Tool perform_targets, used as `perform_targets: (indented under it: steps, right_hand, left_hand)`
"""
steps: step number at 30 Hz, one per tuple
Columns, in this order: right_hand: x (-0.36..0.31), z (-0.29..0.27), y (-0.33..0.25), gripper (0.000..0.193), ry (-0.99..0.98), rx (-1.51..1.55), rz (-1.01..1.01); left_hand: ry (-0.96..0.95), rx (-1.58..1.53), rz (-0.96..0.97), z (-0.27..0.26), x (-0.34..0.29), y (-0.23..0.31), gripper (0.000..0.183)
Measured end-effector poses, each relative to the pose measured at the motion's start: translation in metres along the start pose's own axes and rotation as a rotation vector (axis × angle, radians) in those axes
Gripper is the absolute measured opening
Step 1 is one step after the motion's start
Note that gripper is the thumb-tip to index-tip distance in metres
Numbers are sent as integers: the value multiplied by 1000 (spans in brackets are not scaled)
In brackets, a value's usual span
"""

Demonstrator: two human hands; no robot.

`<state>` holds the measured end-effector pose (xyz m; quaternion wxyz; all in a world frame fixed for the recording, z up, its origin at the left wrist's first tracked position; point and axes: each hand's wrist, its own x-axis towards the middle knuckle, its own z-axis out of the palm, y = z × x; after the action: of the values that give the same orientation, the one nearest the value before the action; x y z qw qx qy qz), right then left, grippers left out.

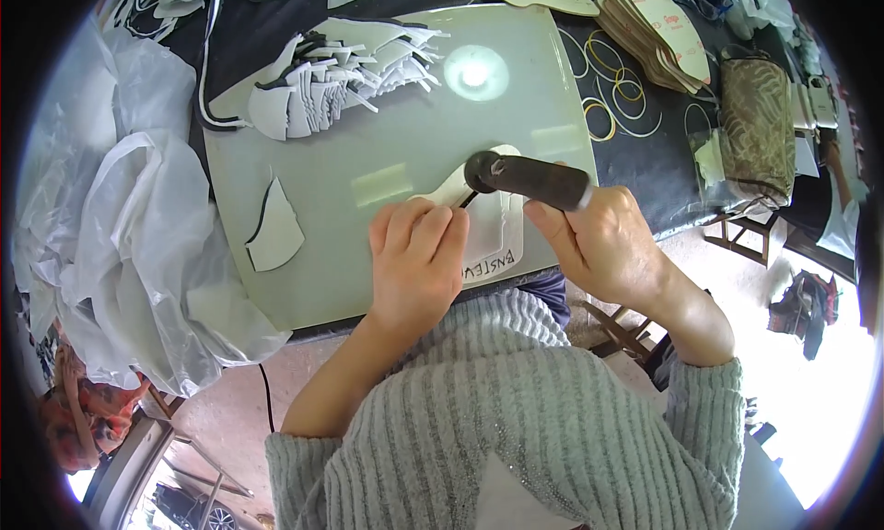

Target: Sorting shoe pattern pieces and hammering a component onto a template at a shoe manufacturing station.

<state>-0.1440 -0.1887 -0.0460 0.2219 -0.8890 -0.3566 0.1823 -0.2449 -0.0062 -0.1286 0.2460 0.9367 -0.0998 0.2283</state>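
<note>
My right hand (608, 244) is closed around a hammer (543, 182), whose dark head lies over a white piece with a dark edge (451, 191). Most of the hammer's handle is hidden by the hand. With fingers bent and pressed together, my left hand (416, 254) holds that white piece down and covers much of it. Beneath both is a pale board (511, 240) with rounded corners and dark handwriting. Whether the hammer touches the piece, I cannot tell. A loose white cut piece with a dark edge (276, 228) lies left of my left hand.
A heap of white dark-edged pieces (341, 74) covers the far left of the smooth grey-green work surface (322, 281). Clear plastic bags (147, 226) crowd the left side. Rings of cord (612, 88), stacked beige cut panels (654, 33) and a patterned bag (757, 120) sit at the right.
</note>
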Motion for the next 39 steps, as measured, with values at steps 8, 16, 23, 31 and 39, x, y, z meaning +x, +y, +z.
perform_targets:
  steps: [8, 16, 23, 31, 39]
  right_hand:
    - [-2, 10, 0, 35, 55, 25, -52]
    - [-1, 14, 13, 29, -142, -158, 5]
    - [1, 12, 6, 32, 28, -50, -166]
    - [3, 12, 0, 32, -187, -168, -42]
    - [4, 9, -4, 33, -247, -203, -16]
  left_hand:
    - [21, -8, -6, 0, -1, 2, 20]
    - [-25, -2, 31, -12, -4, -9, 26]
    - [-26, 85, 124, -7, -9, -8, 28]
    - [-26, 60, 102, -10, -7, -6, 28]
    - [-19, -16, 78, -13, -9, -10, 29]
